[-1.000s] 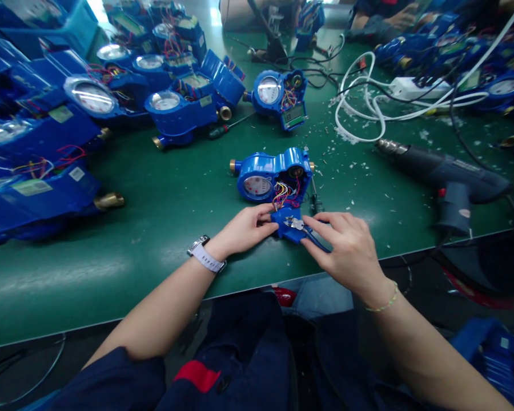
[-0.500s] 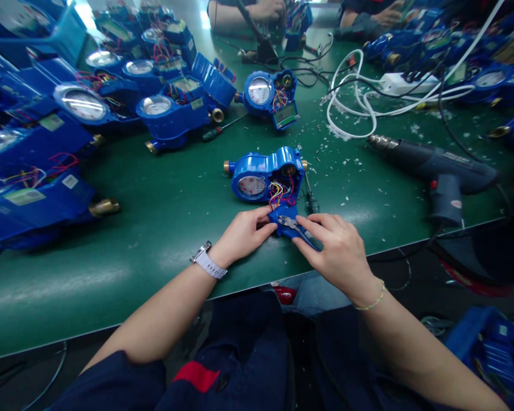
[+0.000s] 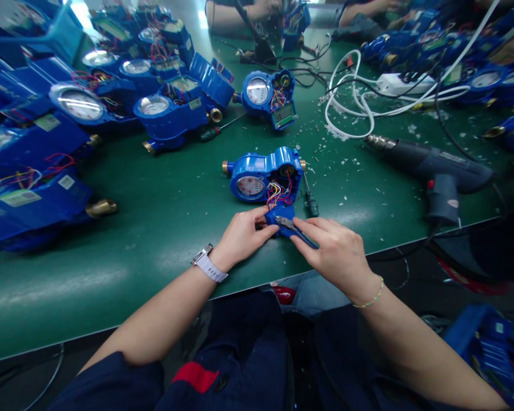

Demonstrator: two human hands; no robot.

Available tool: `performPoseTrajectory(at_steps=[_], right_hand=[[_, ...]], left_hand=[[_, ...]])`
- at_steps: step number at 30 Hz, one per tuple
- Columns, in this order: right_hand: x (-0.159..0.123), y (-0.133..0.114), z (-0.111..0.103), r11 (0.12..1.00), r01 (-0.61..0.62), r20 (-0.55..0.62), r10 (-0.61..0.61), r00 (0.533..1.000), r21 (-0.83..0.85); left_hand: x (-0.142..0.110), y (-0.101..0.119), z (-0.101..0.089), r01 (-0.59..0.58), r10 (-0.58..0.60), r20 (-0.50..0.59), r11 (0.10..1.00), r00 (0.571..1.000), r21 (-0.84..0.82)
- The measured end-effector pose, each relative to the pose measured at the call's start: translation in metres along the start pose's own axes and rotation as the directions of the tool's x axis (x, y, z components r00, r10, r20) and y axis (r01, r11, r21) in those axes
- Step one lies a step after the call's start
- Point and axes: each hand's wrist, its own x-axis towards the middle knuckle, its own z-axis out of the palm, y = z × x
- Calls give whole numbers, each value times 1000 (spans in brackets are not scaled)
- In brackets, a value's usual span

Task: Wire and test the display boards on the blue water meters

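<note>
A blue water meter (image 3: 257, 165) with a round dial and brass ends lies on the green table in front of me. Coloured wires run from its open compartment to a small blue cover (image 3: 278, 213) at its near side. My left hand (image 3: 247, 235) pinches that cover at its left edge between thumb and fingers. In my right hand (image 3: 336, 248) is a pair of pliers (image 3: 286, 222), with the metal jaws lying over the cover's face. Whether the jaws grip anything is too small to tell. A dark-handled screwdriver (image 3: 310, 202) lies just right of the meter.
Another open meter (image 3: 257, 91) lies farther back, and several more crowd the left. A heat gun (image 3: 432, 165) rests at right, near a white power strip (image 3: 405, 84) with looped cables. Across the table are other people's hands (image 3: 265, 10). The table's front edge runs below my hands.
The plier jaws have shifted slightly left across the cover and turned to another angle, my right hand moving with them. My left hand keeps its hold on the cover.
</note>
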Motion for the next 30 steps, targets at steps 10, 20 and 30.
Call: performPoseTrajectory(at_steps=[10,20,30], right_hand=[[10,13,0,767,-247,241,125,963,592],[32,41,-18,953,300,-33,-302,953,-54],[66,49,-24,840,525,9,-529,849,-137]], left_hand=[[4,-8,-3,57,-58,-3,986,998,-155],[11,-14,-22,91,-81,45,944,996,-316],[10,-14,-22,8,-23,-38,942,999,-336]])
